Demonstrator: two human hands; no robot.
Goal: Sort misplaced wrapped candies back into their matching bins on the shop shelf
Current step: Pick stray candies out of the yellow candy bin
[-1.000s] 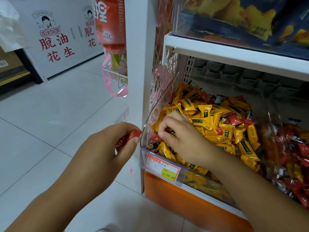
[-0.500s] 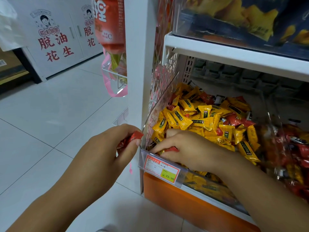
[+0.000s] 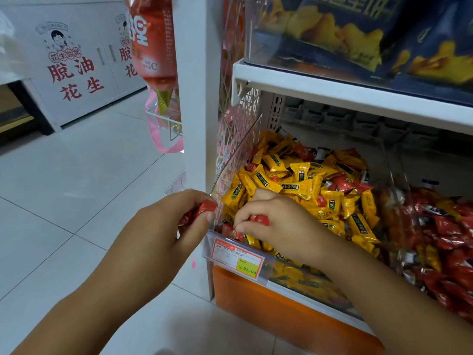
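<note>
Red candy [image 3: 259, 218] pinched by right hand [image 3: 279, 224]; left hand [image 3: 163, 234] grips red candies [image 3: 198, 213]; tag [image 3: 238, 257] "¥23.90"

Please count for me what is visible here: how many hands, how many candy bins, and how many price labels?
Hands: 2, the left hand and the right hand, each closed on a red candy
Candy bins: 2, the yellow candy bin and the red candy bin
Price labels: 1, the price label
Total: 5
</note>
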